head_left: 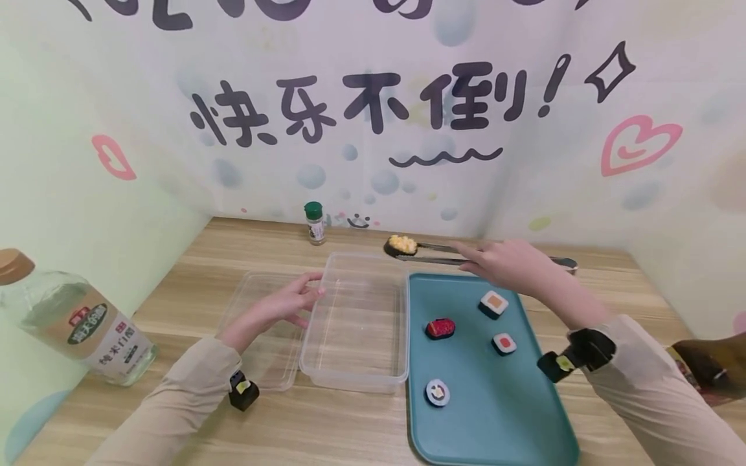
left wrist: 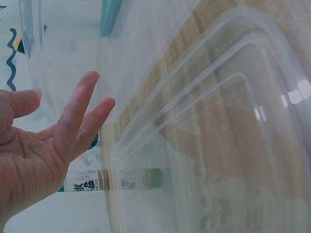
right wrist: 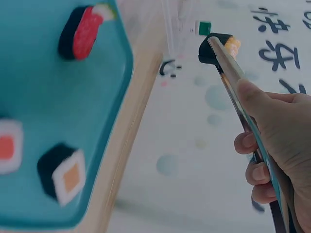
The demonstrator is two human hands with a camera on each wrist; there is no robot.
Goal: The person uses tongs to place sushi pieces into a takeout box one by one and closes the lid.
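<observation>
My right hand grips metal tongs, fingers and thumb curled round their arms. Pinched in the tongs' tips is a sushi piece with a dark wrap and yellow topping, held above the far right corner of a clear plastic container. In the right wrist view the same sushi piece sits between the toothed tips. My left hand is at the container's left side, fingers spread and loosely bent, holding nothing; whether the fingertips touch the wall I cannot tell. Under the left forearm lies a clear lid.
A teal tray right of the container bears several sushi pieces, among them a red-topped one and a white round one. A green-capped shaker stands at the back. A large bottle stands at left.
</observation>
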